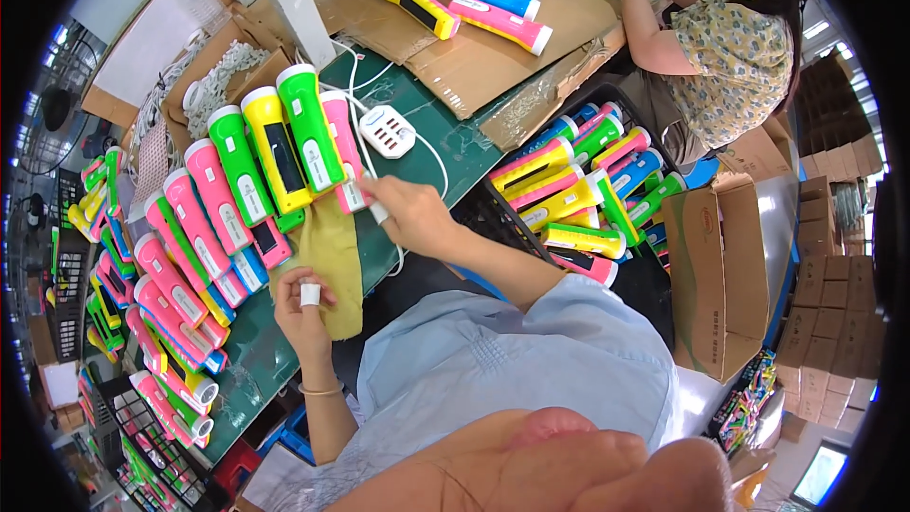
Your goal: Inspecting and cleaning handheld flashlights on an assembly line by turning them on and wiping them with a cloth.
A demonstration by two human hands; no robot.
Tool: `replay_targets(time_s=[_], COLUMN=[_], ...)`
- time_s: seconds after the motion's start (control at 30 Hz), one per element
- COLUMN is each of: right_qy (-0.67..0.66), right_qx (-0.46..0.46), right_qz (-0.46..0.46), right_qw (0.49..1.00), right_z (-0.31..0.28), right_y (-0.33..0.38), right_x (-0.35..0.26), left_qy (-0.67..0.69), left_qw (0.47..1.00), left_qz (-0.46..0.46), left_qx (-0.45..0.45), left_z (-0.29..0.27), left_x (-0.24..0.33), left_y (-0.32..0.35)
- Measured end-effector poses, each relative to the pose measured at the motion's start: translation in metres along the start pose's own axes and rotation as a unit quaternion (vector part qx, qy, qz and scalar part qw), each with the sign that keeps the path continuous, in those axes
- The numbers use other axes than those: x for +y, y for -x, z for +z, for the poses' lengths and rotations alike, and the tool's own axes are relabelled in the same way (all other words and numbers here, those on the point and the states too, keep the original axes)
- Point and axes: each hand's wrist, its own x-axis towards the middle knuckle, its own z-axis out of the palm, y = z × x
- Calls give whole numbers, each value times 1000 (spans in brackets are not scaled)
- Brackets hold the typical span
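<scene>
My right hand reaches over the green table, its fingers closed at the lower end of a pink flashlight. A white cable passes beside these fingers. My left hand, a white wrap on one finger, is loosely curled with its fingers apart, holding nothing I can see. It rests at the edge of a yellow cloth. Just beyond the cloth, a green flashlight and a yellow flashlight lie side by side. Many pink and green flashlights continue this stacked row to the left.
A white multi-port charger with cables sits beyond my right hand. More flashlights lie on cardboard at the far side. A black crate of flashlights and a cardboard box stand at right, near another person.
</scene>
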Motion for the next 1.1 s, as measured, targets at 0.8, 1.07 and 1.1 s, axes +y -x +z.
replay_targets(time_s=[0.8, 1.07, 1.1], right_qy=[-28, -31, -30], right_qx=[-1, 6, -1], right_qz=[-12, -18, -14], right_qw=[1000, 999, 999], right_z=[-1, 1, 1], right_y=[1, 2, 2], right_x=[6, 6, 7], left_qy=[-68, -76, -74], left_qw=[997, 996, 996], left_qz=[22, 24, 23], left_qx=[36, 36, 37], left_z=[8, 7, 7], left_x=[-10, -12, -12], left_y=[5, 5, 5])
